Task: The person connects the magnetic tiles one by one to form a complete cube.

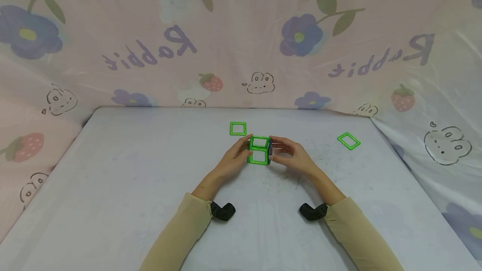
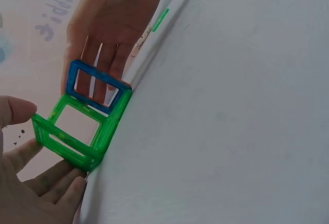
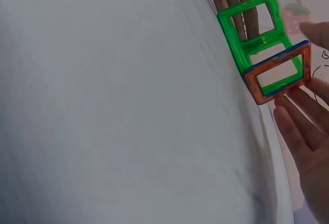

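Both hands meet at a small box-like shape of green square-frame magnetic tiles [image 1: 259, 149] near the table's middle. My left hand [image 1: 234, 159] holds its left side, thumb at the near edge and fingers behind, as the left wrist view shows. On the right side stands a blue frame tile [image 2: 98, 72], with an orange-red frame tile [image 3: 251, 87] flat against its outer face. My right hand [image 1: 295, 156] grips this side between thumb and fingers. The frames are hollow, so fingers show through them.
One loose green square tile [image 1: 238, 123] lies just beyond the left hand. Another green tile [image 1: 344, 144] lies turned at an angle to the right. A printed fabric [image 1: 233, 49] hangs behind the white table [image 1: 132, 187]. Each wrist carries a black device [image 1: 223, 212].
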Demonstrator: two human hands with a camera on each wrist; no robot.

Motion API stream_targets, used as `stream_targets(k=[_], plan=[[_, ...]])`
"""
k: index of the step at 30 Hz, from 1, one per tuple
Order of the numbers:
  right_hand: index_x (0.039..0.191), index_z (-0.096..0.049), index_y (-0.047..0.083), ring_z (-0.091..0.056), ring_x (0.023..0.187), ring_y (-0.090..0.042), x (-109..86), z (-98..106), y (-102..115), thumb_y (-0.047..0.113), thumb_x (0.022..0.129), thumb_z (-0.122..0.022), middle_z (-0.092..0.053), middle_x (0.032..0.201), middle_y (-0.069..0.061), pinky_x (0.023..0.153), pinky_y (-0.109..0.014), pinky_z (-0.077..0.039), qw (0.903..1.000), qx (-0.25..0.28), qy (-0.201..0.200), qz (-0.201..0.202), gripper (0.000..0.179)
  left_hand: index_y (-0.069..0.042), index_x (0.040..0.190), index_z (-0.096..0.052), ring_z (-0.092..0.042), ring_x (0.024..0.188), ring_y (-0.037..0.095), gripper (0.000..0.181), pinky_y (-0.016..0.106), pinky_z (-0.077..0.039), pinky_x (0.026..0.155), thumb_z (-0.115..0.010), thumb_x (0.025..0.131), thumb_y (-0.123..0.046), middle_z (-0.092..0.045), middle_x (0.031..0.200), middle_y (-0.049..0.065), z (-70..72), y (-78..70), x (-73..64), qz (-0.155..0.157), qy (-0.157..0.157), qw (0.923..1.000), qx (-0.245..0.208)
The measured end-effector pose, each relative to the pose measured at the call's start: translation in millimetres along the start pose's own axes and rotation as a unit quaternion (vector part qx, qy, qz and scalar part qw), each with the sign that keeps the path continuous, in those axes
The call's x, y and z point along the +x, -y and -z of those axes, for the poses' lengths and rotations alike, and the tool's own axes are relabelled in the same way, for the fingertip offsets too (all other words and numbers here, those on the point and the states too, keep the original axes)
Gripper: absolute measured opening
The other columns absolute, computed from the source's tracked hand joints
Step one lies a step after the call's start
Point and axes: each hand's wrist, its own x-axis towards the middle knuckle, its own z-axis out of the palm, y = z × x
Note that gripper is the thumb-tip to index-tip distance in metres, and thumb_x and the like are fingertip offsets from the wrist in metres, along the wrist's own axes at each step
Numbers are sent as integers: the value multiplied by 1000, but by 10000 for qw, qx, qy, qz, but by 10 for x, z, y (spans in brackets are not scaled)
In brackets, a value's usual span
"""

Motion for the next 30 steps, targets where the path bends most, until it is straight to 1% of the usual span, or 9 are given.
stream_targets(k=[1, 6, 9, 11, 13, 16, 18, 25, 30], plan=[[141, -45, 1, -53, 121, -39, 1, -3, 4, 4, 87, -68, -52, 136, -22, 100, -51, -43, 10000, -8, -8, -5, 59, -12, 150, -32, -46, 132, 30, 54, 45, -34, 110, -49, 98, -12, -45, 143, 20, -4, 47, 21, -3, -61, 10000, 2], [141, -45, 1, -56, 118, -37, 8, -9, 12, 8, 92, -63, -52, 136, -21, 99, -51, -44, 9999, -150, -26, 16, 53, -10, 147, -36, -50, 127, 31, 56, 44, -38, 108, -54, 94, -12, -49, 139, 20, -9, 41, 31, 64, -194, 9997, -106], [141, -45, 0, -56, 118, -37, 16, -7, 16, 9, 93, -61, -53, 135, -21, 98, -49, -45, 9998, -211, -43, 53, 51, -11, 146, -38, -48, 130, 29, 56, 42, -37, 109, -56, 93, -15, -49, 140, 18, -16, 39, 35, 89, -263, 9995, -133], [140, -45, 0, -55, 119, -37, 23, -5, 17, 8, 93, -61, -53, 135, -21, 98, -44, -46, 9998, -173, -62, 50, 50, -9, 145, -38, -46, 132, 27, 56, 41, -35, 110, -57, 93, -16, -49, 141, 16, -22, 34, 35, 52, -332, 9994, -126], [140, -45, 0, -55, 120, -37, 30, -3, 9, 7, 93, -61, -53, 136, -21, 97, -36, -48, 9999, -77, -82, -2, 50, -7, 144, -40, -44, 134, 26, 55, 38, -34, 111, -58, 93, -16, -49, 141, 14, -26, 28, 35, -9, -415, 9991, -117], [138, -47, 0, -54, 120, -38, 39, -5, 12, 7, 92, -62, -52, 135, -22, 93, -26, -49, 9998, 104, -149, -90, 48, -3, 142, -41, -44, 133, 27, 53, 38, -35, 111, -58, 94, -15, -49, 140, 16, -27, 20, 35, -135, -505, 9985, -142], [136, -49, -1, -55, 120, -38, 45, -8, 19, 8, 92, -63, -53, 135, -22, 91, -22, -49, 9995, 190, -204, -132, 47, -2, 141, -42, -45, 132, 28, 52, 38, -36, 110, -58, 94, -15, -50, 139, 17, -26, 19, 31, -165, -552, 9982, -154], [129, -56, 0, -58, 113, -36, 55, -9, 9, 9, 91, -65, -58, 128, -21, 90, -23, -50, 9991, 186, -335, -180, 41, -2, 137, -47, -49, 128, 32, 46, 40, -39, 107, -59, 95, -15, -52, 136, 21, -12, 24, 7, -104, -710, 9973, -161], [125, -59, 1, -60, 110, -34, 58, -6, 7, 10, 90, -66, -60, 125, -19, 89, -25, -50, 9988, 41, -417, -233, 36, 3, 137, -46, -48, 129, 36, 46, 42, -38, 108, -58, 95, -12, -51, 136, 25, 8, -1, 4, -46, -659, 9977, -160]])
